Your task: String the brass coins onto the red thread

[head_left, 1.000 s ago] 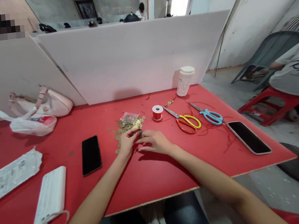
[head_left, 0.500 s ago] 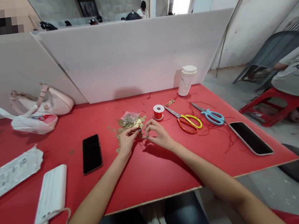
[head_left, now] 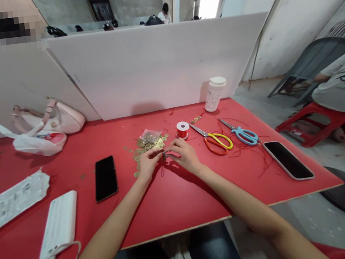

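Note:
My left hand (head_left: 148, 163) and my right hand (head_left: 184, 155) meet fingertip to fingertip over the red table (head_left: 174, 204). Both pinch a small coin threaded on red string (head_left: 162, 155), and a loop of the string hangs down to the table. Just beyond the fingers lies a pile of brass coins (head_left: 146, 145) beside a small clear bag (head_left: 150, 134). A spool of red thread (head_left: 182, 129) stands a little to the right of the pile.
Yellow-orange scissors (head_left: 217, 142) and blue scissors (head_left: 244, 134) lie to the right with loose red strings and a phone (head_left: 288, 159). A white cup (head_left: 214, 93) stands at the back. Left: black phone (head_left: 105, 178), white power bank (head_left: 59, 225), pink bag (head_left: 53, 118). A person sits at far right.
My right hand rose from lying flat on the table and closed into a pinch against the left fingertips. The left hand stayed in place by the coins.

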`<state>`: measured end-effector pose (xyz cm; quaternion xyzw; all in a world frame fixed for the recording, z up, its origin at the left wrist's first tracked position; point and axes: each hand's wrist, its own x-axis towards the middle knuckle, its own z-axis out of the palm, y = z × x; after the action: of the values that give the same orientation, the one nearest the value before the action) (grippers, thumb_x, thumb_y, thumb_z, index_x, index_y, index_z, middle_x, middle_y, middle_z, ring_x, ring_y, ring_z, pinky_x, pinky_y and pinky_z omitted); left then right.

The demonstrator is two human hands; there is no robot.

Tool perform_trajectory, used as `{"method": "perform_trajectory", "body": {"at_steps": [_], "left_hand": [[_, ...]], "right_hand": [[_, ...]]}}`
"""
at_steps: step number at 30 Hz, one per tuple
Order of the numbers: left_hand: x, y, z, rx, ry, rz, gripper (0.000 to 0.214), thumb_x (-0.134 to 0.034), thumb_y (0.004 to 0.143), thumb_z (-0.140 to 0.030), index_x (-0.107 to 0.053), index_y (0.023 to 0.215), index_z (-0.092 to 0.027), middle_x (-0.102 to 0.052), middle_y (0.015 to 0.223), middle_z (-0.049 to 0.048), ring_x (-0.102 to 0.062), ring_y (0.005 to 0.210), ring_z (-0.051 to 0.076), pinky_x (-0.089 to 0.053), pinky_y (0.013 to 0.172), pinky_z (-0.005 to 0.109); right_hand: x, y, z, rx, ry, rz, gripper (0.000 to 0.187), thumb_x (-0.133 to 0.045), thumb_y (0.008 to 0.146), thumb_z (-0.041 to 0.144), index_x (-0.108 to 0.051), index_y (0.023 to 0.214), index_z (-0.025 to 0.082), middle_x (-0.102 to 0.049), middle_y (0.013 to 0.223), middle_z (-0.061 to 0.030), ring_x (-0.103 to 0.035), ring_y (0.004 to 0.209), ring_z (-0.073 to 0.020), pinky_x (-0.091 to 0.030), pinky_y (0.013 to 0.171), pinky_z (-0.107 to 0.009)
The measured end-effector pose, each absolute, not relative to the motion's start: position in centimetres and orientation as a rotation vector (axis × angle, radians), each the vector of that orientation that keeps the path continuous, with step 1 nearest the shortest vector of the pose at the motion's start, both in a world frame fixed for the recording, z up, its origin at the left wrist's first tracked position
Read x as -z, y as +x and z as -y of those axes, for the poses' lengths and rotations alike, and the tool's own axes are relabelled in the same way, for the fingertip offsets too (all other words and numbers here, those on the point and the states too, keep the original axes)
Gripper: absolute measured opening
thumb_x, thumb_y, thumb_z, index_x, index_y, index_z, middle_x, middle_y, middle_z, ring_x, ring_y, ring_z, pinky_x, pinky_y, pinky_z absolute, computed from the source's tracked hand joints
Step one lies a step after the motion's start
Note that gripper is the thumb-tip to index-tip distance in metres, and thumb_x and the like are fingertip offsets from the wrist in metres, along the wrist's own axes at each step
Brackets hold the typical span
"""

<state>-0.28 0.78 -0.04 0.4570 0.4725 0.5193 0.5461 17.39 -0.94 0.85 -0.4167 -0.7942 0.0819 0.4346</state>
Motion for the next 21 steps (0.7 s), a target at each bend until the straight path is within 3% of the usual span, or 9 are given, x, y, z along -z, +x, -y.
{"method": "perform_trajectory", "body": {"at_steps": [9, 21], "left_hand": [[-0.45, 0.04, -0.41, -1.221, 1.186, -1.138, 0.024, -0.083, 0.054, -0.028, -0.079, 0.075, -0.015, -0.076, 0.073, 0.0084, -0.068, 0.066, 0.021, -0.056, 0.068, 0.034], [-0.38, 0.10, -0.34, -1.218, 1.178, -1.114, 0.025, -0.085, 0.054, -0.030, -0.079, 0.073, -0.016, -0.076, 0.071, 0.0082, -0.068, 0.064, 0.022, -0.056, 0.065, 0.033]], "right_hand": [[-0.86, 17.28, 1.08, 0.017, -1.106, 2.067, 0.015, -0.058, 0.096, 0.027, -0.073, 0.097, 0.022, -0.062, 0.088, -0.0084, -0.051, 0.082, -0.0217, -0.043, 0.068, -0.032], [-0.94, 17.38, 0.94, -0.021, -1.097, 2.103, 0.014, -0.060, 0.095, 0.024, -0.073, 0.099, 0.023, -0.061, 0.089, -0.0083, -0.051, 0.082, -0.0216, -0.044, 0.069, -0.032]]}}
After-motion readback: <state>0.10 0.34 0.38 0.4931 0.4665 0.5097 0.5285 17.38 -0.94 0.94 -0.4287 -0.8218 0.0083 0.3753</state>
